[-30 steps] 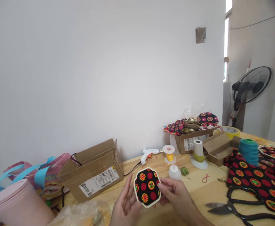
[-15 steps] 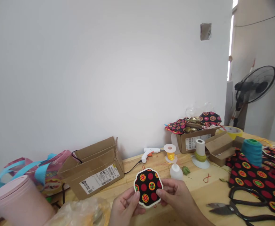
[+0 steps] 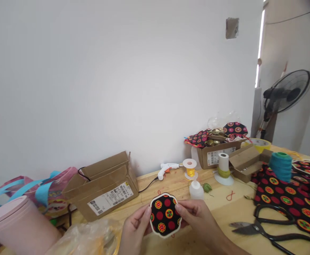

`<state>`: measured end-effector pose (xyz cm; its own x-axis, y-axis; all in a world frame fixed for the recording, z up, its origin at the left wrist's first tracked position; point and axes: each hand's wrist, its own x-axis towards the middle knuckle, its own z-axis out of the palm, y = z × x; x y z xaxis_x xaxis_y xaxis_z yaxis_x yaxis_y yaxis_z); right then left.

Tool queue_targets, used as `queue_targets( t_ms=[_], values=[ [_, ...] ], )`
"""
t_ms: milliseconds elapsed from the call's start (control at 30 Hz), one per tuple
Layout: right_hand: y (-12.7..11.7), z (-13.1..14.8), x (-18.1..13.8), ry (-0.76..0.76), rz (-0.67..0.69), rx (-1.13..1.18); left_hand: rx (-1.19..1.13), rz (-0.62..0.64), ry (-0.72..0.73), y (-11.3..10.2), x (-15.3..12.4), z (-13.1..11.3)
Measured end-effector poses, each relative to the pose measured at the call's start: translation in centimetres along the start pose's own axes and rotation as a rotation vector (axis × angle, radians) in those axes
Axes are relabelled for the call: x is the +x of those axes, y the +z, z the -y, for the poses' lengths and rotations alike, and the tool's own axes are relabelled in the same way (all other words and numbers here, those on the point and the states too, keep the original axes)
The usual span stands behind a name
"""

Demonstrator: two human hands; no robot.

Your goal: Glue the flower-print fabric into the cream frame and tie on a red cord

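The black floral patch (image 3: pixel 165 215) (white-edged, its blooms red and yellow) is held above the bench (image 3: pixel 221 212), the fingers of the left hand (image 3: pixel 136 226) pinching one side, those of the right hand (image 3: pixel 198 217) the other. Beyond it stands a white bottle (image 3: pixel 196 192); to the right lie black scissors (image 3: pixel 259 226).

I count one held patch (image 3: pixel 165 214), one fan (image 3: pixel 290 94).

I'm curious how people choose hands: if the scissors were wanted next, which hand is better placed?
Probably the right hand: the scissors lie on its side of the table. The left hand is farther off, though both hands hold the patterned patch.
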<state>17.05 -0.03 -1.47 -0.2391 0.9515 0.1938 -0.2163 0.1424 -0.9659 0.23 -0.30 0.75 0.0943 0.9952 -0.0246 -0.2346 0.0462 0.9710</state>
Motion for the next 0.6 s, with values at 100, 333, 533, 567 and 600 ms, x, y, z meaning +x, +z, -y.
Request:
queue_targets(
  t_ms=[100,333,533,567,600],
  values=[
    [0.15,0.34,-0.05,-0.014,0.030,0.039,0.058,0.040,-0.025,-0.15,0.05,-0.13],
    [-0.18,0.74,-0.33,-0.051,0.060,-0.015,0.115,0.073,0.011,-0.01,-0.15,0.50],
    [0.13,-0.03,-0.50,-0.045,0.081,0.047,0.266,0.059,0.106,0.04,-0.33,0.21],
    [0.17,-0.07,-0.49,-0.055,0.065,0.018,0.288,0.079,0.113,0.12,-0.44,0.16],
    [0.20,-0.03,-0.50,-0.070,0.047,-0.025,0.299,0.094,0.121,0.24,-0.56,0.13]
  ],
)
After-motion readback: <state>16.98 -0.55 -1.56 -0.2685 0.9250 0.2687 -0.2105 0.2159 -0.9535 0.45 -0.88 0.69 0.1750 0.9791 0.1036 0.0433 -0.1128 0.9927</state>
